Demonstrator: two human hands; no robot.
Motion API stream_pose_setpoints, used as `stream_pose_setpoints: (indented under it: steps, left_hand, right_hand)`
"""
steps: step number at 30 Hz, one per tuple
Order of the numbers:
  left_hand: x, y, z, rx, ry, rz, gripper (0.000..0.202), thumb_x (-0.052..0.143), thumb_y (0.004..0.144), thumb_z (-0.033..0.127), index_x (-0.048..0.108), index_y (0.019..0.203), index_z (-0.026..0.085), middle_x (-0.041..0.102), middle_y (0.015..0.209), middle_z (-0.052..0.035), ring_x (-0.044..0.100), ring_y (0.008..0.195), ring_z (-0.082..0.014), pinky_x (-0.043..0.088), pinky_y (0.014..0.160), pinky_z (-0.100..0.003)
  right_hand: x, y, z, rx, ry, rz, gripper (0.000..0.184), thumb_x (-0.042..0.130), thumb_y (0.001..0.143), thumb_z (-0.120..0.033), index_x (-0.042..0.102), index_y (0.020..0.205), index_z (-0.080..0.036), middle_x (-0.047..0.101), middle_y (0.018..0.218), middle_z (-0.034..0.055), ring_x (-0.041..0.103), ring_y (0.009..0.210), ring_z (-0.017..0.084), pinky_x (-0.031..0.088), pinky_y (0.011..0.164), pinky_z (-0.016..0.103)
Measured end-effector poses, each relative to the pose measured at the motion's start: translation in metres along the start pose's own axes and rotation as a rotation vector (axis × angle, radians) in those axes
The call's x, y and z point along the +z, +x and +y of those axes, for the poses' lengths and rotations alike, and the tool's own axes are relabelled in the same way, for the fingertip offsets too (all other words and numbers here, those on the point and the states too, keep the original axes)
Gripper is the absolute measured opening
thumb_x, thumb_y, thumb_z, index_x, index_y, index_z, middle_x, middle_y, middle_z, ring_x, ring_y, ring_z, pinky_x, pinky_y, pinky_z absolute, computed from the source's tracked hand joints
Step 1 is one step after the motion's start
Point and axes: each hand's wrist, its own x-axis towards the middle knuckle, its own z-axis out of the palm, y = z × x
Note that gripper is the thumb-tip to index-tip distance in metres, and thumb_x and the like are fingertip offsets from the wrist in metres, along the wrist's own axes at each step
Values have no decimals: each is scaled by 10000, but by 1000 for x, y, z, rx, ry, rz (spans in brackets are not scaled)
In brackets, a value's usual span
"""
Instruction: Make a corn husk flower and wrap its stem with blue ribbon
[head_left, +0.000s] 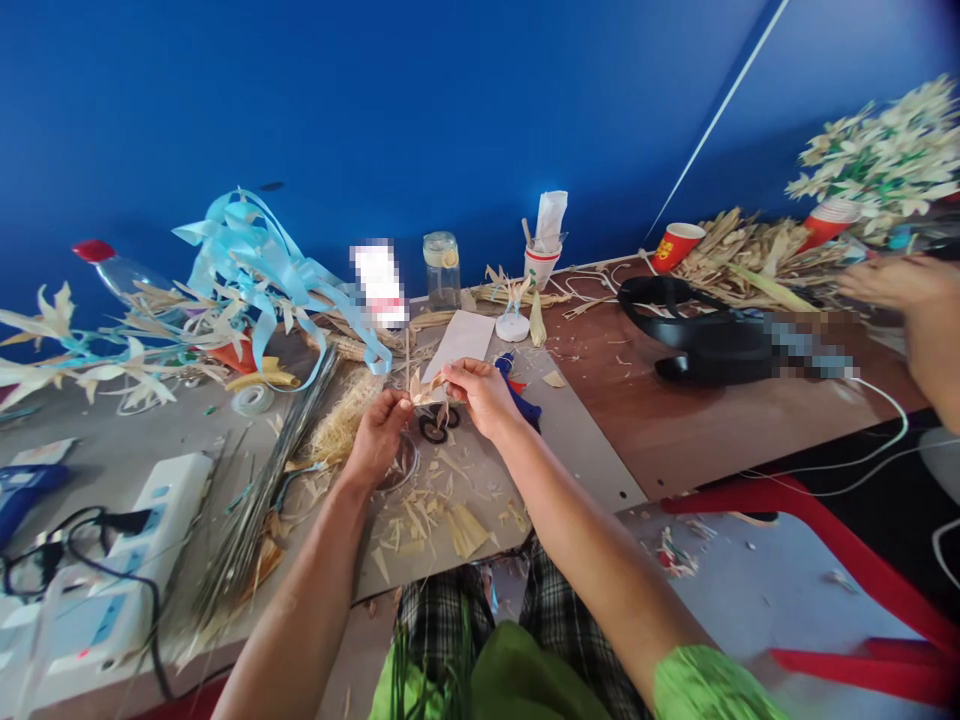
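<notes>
Between my two hands is a small pale flower of dried corn husk point(421, 390) with pointed petals. My left hand point(384, 435) is closed, its thumb and fingers pinching the flower low on its left side. From the right, my right hand point(480, 395) pinches a petal with thumb and fingertips. Black-handled scissors point(433, 430) lie on the table just beneath, partly hidden. Behind the hands rests a sheet of white paper point(466, 340). A blue tool point(525, 405) lies past my right hand, partly covered by it. Husk scraps point(465, 530) are scattered below.
Wires point(277, 470), tangled fibre point(345, 425), a tape roll point(253, 401) and a power strip point(142, 560) lie left. Blue ribbon point(247, 250), a jar point(442, 275) and a cup point(541, 265) stand behind. Rightward are a black headset point(697, 330) and another person's hand point(900, 285).
</notes>
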Motion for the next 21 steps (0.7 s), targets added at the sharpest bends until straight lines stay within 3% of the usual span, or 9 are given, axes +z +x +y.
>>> stream_pose_setpoints:
  steps: [4, 10, 14, 21]
  left_hand:
    - [-2, 1, -5, -19, -14, 23, 192, 616, 759, 355, 572, 752, 167, 507, 597, 28, 429, 560, -100, 333, 548, -230]
    - [-6, 3, -11, -24, -37, 56, 209, 608, 766, 366, 557, 749, 165, 535, 608, 24, 459, 563, -99, 352, 558, -229]
    - [-7, 5, -14, -62, -139, 56, 242, 638, 737, 392, 551, 753, 167, 539, 612, 25, 497, 581, -101, 376, 568, -229]
    - [-5, 4, -9, -124, -329, 47, 287, 707, 671, 402, 540, 731, 177, 496, 597, 43, 491, 562, -84, 391, 543, -218]
  right_hand:
    - [2, 0, -1, 6, -12, 40, 271, 708, 601, -396, 571, 563, -165, 495, 489, -43, 351, 454, 56, 253, 459, 213]
    - [-5, 6, -5, -58, 78, 156, 316, 697, 613, -431, 530, 554, -170, 604, 592, -1, 372, 459, 57, 278, 462, 220]
    - [-8, 10, -3, -107, 80, 192, 392, 652, 660, -512, 500, 529, -174, 544, 514, -9, 373, 445, 65, 277, 462, 230]
    - [-9, 11, 4, -175, -56, 199, 268, 681, 617, -397, 523, 646, -183, 568, 611, -34, 388, 482, 61, 313, 501, 217]
